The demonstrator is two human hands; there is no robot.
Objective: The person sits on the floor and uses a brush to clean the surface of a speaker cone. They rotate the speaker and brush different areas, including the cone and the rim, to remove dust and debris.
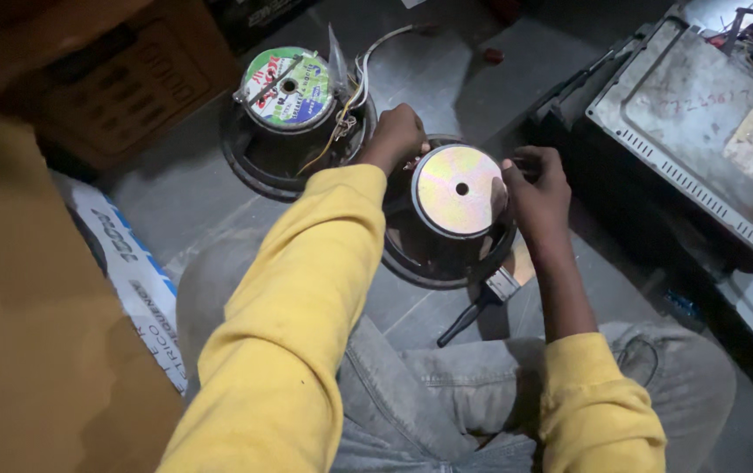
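A loudspeaker lies face down on the floor, its shiny round magnet plate [457, 190] on top and its dark frame [433, 263] around it. My left hand [396, 136] grips the far left rim of the magnet. On the right side my right hand [537, 188] holds the magnet's edge. Both arms wear yellow sleeves. A second speaker [289, 88] with a colourful round label and loose wires [354, 92] lies face down just behind and to the left.
A grey metal case [700, 131] with vent slots stands at the right. A dark-handled tool [481, 307] lies under the near speaker. A cardboard box [122, 79] is at upper left, a printed white sack [131, 271] at left. My knees in grey jeans are below.
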